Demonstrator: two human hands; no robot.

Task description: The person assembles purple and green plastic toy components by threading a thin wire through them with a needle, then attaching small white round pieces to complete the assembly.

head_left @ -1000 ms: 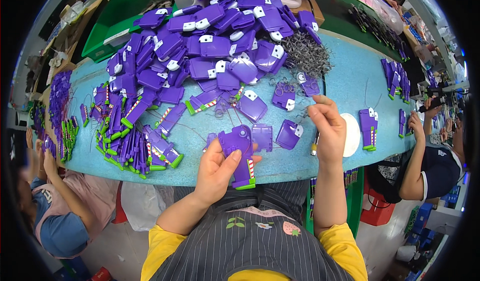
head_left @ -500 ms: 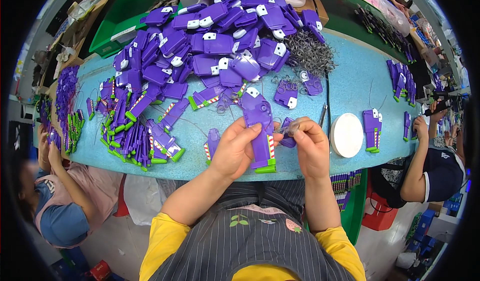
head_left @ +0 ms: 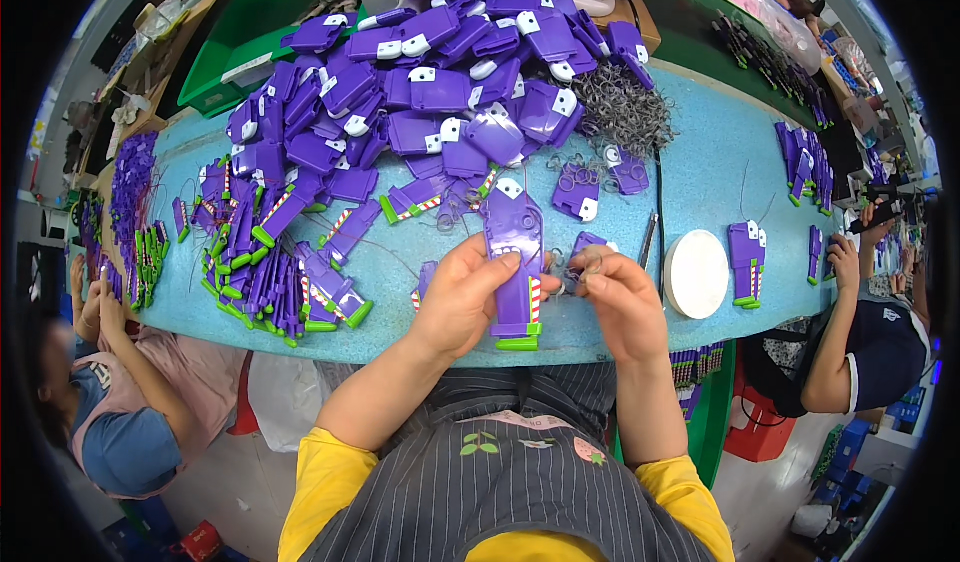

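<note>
My left hand [head_left: 462, 294] grips a long purple plastic toy body [head_left: 514, 258] with a green end and a red-and-white striped strip, held upright over the near edge of the blue table [head_left: 700, 182]. My right hand [head_left: 618, 297] is right beside it, its fingertips pinching a small grey wire ring [head_left: 588, 259]. The two hands nearly touch at the toy's right side.
A big heap of purple shells [head_left: 440, 72] fills the far table, with a tangle of wire springs [head_left: 625, 112] to its right. Finished green-tipped pieces [head_left: 270, 272] lie at left. A white round disc [head_left: 697, 273] sits at right. Other people sit at both sides.
My right hand came back from the far right of the table to the toy with a small ring. My left hand lifted the toy up and toward the middle.
</note>
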